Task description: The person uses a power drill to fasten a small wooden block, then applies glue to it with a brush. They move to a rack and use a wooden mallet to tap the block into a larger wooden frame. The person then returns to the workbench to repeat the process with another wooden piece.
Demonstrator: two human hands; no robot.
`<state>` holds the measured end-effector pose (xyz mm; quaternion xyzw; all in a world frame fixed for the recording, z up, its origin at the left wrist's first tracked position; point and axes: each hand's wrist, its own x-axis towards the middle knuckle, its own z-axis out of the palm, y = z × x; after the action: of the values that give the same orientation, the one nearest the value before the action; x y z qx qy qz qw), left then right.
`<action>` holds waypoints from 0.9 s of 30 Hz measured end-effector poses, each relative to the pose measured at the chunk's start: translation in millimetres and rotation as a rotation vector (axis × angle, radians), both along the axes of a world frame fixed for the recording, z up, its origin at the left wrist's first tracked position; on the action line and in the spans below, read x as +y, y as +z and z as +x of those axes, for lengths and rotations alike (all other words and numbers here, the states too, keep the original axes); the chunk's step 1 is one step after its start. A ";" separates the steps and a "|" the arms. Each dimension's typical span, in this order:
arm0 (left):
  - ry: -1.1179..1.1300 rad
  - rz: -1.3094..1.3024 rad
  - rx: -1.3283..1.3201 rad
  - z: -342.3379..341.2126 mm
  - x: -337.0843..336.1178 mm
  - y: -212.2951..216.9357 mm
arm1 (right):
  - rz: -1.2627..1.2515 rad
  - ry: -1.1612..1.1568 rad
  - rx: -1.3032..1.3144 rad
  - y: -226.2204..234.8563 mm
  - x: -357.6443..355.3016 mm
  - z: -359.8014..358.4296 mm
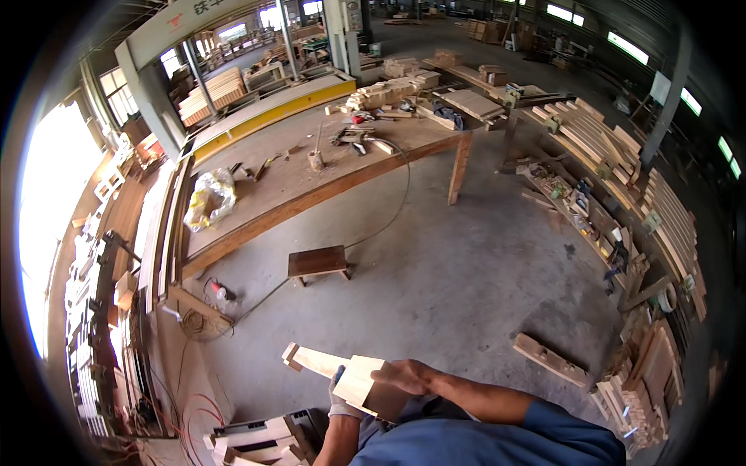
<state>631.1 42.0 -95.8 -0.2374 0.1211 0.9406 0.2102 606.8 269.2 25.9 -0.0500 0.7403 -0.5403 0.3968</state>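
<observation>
Close to my body I hold a pale wooden piece (360,380): a broad block with a narrower arm reaching left, which ends in a short crosspiece. My left hand (342,401), in a light glove with dark fingertips, grips the block from its left side and below. Bare, my right hand (406,377) is closed over the block's right edge. The fingers under the wood are hidden. Just below my left forearm sits a dark crate (312,424) with more pale wooden parts (268,436) on it.
A low brown stool (317,262) stands ahead on the concrete floor. Beyond it is a long workbench (264,198) with tools, a plastic bag (211,200) and stacked wood. A cable (381,231) trails across the floor. On the right lie a timber beam (552,359) and wood stacks (637,388).
</observation>
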 end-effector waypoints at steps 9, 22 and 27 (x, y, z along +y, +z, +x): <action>-0.056 0.022 -0.006 -145.1 -7.1 -41.0 | 0.011 -0.195 -0.045 16.3 -16.4 -119.4; -0.116 0.147 0.053 -338.4 -63.1 -53.1 | 0.099 -0.226 0.011 40.9 -92.9 -317.9; -0.134 -0.008 0.184 -384.1 -58.1 -57.1 | 0.261 -0.072 0.111 38.1 -96.9 -390.3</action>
<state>247.0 -16.1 -152.8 -0.1423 0.1590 0.9419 0.2595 216.5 172.3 64.0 -0.0013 0.8265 -0.4497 0.3386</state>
